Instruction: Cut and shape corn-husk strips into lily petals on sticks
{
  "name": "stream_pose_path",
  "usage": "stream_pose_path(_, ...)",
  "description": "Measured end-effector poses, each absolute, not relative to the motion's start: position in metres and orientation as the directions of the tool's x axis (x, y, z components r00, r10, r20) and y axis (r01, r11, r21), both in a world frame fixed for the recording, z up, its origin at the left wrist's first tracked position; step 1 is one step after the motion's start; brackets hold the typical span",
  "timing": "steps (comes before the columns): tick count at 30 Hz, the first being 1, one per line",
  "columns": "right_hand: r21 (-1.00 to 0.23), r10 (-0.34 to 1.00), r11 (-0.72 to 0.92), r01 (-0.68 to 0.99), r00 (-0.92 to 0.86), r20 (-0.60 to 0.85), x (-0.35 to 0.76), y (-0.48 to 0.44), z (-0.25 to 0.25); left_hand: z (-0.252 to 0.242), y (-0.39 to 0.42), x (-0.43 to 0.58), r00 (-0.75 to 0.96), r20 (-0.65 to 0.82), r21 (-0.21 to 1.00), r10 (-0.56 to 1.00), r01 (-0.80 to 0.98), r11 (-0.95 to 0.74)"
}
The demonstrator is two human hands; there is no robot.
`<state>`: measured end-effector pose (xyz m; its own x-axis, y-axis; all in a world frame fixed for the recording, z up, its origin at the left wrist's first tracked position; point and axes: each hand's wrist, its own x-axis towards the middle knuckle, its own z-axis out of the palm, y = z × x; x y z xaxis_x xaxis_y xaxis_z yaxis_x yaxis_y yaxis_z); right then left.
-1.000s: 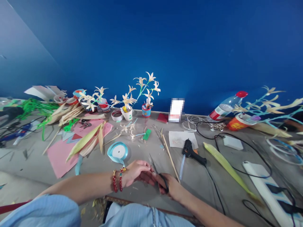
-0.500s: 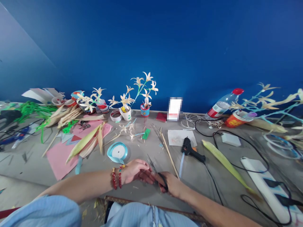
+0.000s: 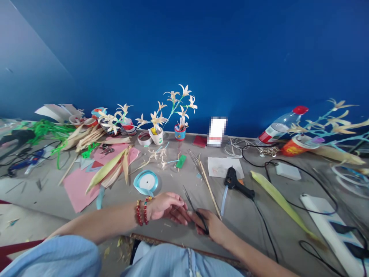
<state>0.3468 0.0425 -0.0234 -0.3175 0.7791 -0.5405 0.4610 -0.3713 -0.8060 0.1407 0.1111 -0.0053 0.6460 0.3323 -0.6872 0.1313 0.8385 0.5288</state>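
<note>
My right hand grips the black handles of a pair of scissors near the table's front edge, blades pointing away from me. My left hand, with red bead bracelets at the wrist, rests beside it, its fingertips pinched together close to the scissor handles. Whatever the left fingers hold is too small to make out. A roll of light blue ribbon lies just beyond the left hand, and a thin wooden stick lies right of the blades.
A black glue gun with its cable lies to the right, next to a green husk leaf and a white power strip. Pink paper, husks and small pots of husk flowers fill the left and back. A plastic bottle lies far right.
The view has shifted slightly, so everything sits a little to the right. Both hands stay together at the scissors with hardly any movement.
</note>
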Motion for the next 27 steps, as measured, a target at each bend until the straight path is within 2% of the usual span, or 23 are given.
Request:
stream_pose_path(6, -0.816, 0.8, -0.357, 0.454, -0.302, -0.518, 0.345, 0.042, -0.025, -0.001, 0.11, 0.141, 0.621, -0.698, 0.546, 0.356, 0.141, 0.826)
stream_pose_path(19, -0.778, 0.75, -0.421, 0.466, -0.305, -0.588, 0.345, 0.047, -0.014, 0.005, 0.111, 0.143, 0.676, -0.616, 0.652, 0.404, 0.149, 0.744)
stream_pose_path(27, -0.774, 0.754, -0.389, 0.499, -0.311, -0.579, 0.345, 0.047, -0.016, -0.004, 0.112, 0.143, 0.666, -0.648, 0.616, 0.37, 0.172, 0.768)
